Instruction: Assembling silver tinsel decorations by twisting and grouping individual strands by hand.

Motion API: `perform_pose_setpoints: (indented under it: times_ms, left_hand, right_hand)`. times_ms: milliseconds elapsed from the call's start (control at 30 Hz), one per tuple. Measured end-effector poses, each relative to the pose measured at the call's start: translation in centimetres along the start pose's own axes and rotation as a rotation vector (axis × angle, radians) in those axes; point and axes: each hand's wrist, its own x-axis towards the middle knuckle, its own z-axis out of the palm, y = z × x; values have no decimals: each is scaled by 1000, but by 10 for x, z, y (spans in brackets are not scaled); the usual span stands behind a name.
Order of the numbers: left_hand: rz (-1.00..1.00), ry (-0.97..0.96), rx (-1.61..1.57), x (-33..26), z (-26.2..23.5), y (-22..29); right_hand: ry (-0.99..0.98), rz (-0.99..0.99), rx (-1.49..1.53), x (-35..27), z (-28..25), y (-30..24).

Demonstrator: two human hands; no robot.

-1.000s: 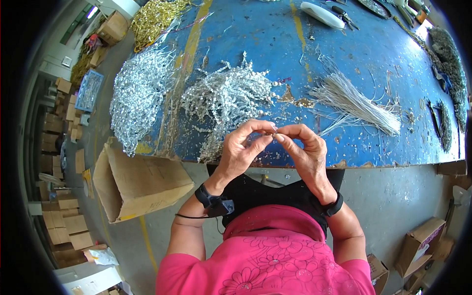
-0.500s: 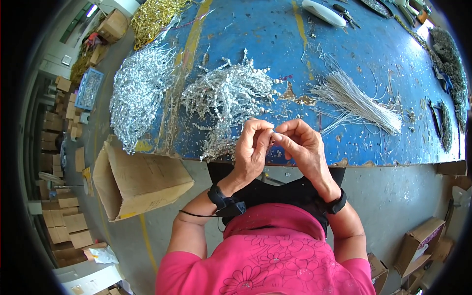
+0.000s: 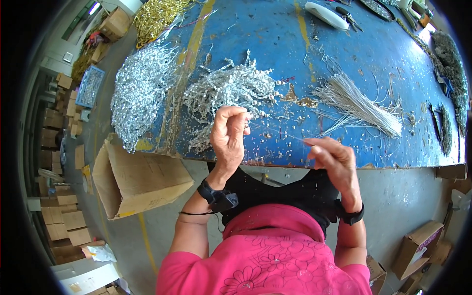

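Observation:
My left hand (image 3: 229,137) is closed in a pinch at the near edge of a silver beaded garland pile (image 3: 226,88), its fingertips beside a few small beads. From there a thin, pale strand (image 3: 278,132) runs slantwise to my right hand (image 3: 339,160), which pinches its other end between thumb and fingers. Whether the strand is thread or fine wire is too small to tell. Beyond my right hand lies a loose bundle of silvery-white strands (image 3: 361,105). Another glittering silver garland heap (image 3: 142,93) sits to the left.
The blue worktable (image 3: 275,44) has worn patches and scattered glitter. Gold garland (image 3: 157,19) lies at the far left. A white oblong object (image 3: 326,15) and pliers (image 3: 349,18) are at the back. An open cardboard box (image 3: 142,179) stands below the left edge; dark tinsel (image 3: 447,69) lies far right.
My hands have drawn apart: the left moved up and left, the right moved right and slightly down. A thin strand now shows stretched between them.

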Motion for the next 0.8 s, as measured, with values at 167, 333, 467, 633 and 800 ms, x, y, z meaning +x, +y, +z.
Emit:
perform_pose_setpoints:
  times_ms: [167,333,467,633,800]
  left_hand:
    - [44,-164,108,-9,9,-3]
    - [-96,-340,179,-15,8,-5]
    - [57,-317,286,-10,11,4]
    - [2,-239,284,0,12,21]
    - [35,-266,342,2,13,20]
  right_hand:
    - [231,-310,249,4,0,16]
    - [323,-548,531,20,12,2]
    - [261,-349,282,25,32,-9]
    - [239,-420,-239,40,44,7]
    - [275,-535,-464,38,48,1]
